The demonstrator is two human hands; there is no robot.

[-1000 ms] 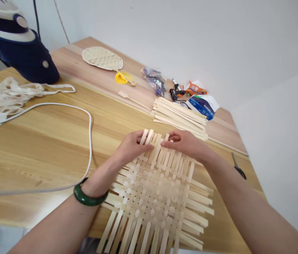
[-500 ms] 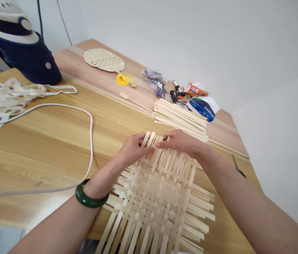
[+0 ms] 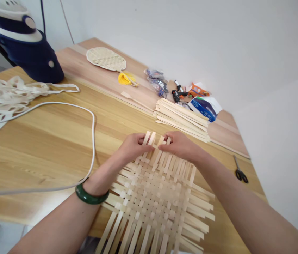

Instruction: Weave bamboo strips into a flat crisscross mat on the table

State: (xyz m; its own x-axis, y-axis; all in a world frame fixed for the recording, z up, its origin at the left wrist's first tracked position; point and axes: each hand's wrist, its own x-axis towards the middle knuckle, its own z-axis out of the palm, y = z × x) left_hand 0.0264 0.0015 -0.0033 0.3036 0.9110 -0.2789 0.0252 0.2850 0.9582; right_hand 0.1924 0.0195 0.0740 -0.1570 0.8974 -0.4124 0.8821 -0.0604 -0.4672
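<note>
A woven mat of pale flat strips point(image 3: 154, 194) lies before me, its loose strip ends sticking out on every side. At its far edge my left hand point(image 3: 134, 145) pinches strip ends between thumb and fingers; a green bangle point(image 3: 91, 195) circles that wrist. Close beside it on the right, my right hand point(image 3: 179, 144) grips neighbouring strip ends, thumb in front and fingers partly hidden behind. The thumbs are a small gap apart, with a few upright strip ends between the hands.
Past the mat lies a stack of loose strips point(image 3: 182, 119). Scissors point(image 3: 240, 171) rest at right. Farther back are a woven fan point(image 3: 106, 59), a glue gun point(image 3: 179, 94) and a blue box point(image 3: 203, 108). A white cord point(image 3: 93, 141) and white ribbon point(image 3: 14, 91) lie at left.
My right hand has shifted slightly, its thumb drawing in and away from the left thumb. More of the scissors shows beside my right forearm. The left hand stays nearly in place.
</note>
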